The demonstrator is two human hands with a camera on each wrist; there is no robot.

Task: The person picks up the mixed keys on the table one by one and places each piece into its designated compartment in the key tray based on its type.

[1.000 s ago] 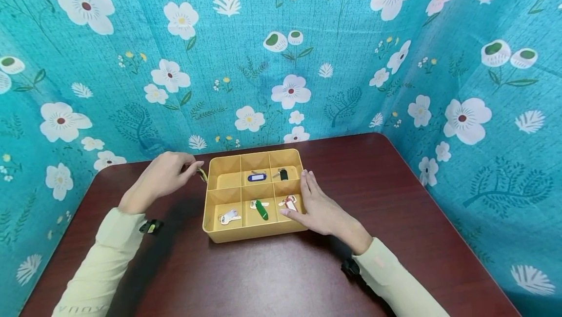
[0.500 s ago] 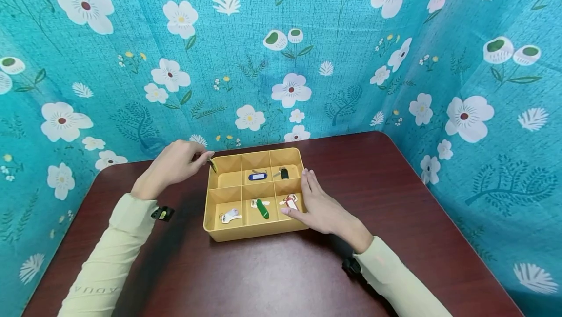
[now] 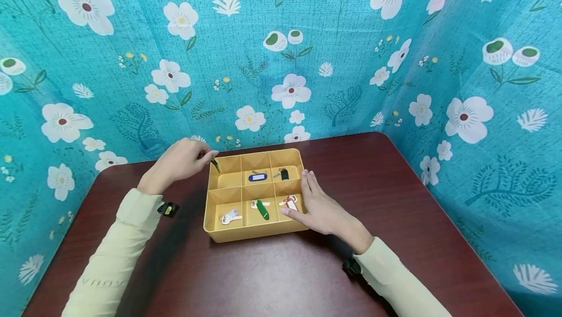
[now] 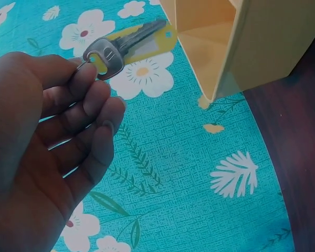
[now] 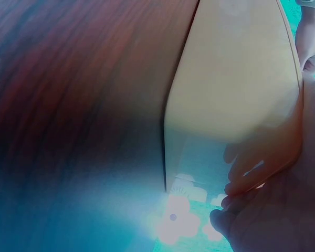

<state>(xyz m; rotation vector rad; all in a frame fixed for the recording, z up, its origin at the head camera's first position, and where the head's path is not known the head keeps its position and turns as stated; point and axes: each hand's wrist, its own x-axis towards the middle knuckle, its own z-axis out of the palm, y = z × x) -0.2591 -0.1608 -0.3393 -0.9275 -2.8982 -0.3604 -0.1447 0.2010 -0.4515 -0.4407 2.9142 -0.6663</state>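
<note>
My left hand (image 3: 182, 161) pinches the ring of a key (image 4: 111, 56) between thumb and fingertips. A yellow key tag (image 4: 164, 46) hangs on the same ring, behind the key. In the head view, key and tag dangle over the back-left corner of a yellow divided box (image 3: 259, 232). My right hand (image 3: 325, 209) lies against the box's right side, fingers extended and thumb over the front-right compartment. In the box, the front row holds a key with a pale tag (image 3: 230, 216), one with a green tag (image 3: 262, 209) and one with a red-edged tag (image 3: 291, 203).
The back row has a key with a blue tag (image 3: 257, 177) in the middle compartment and one with a black tag (image 3: 284, 174) at right. The box stands on a dark red-brown table (image 3: 373, 180). A blue floral curtain (image 3: 246, 63) hangs behind and beside the table.
My left hand has moved right and slightly back, bringing the key and yellow tag from outside the box to over its back-left corner. The right hand has stayed at the box's side.
</note>
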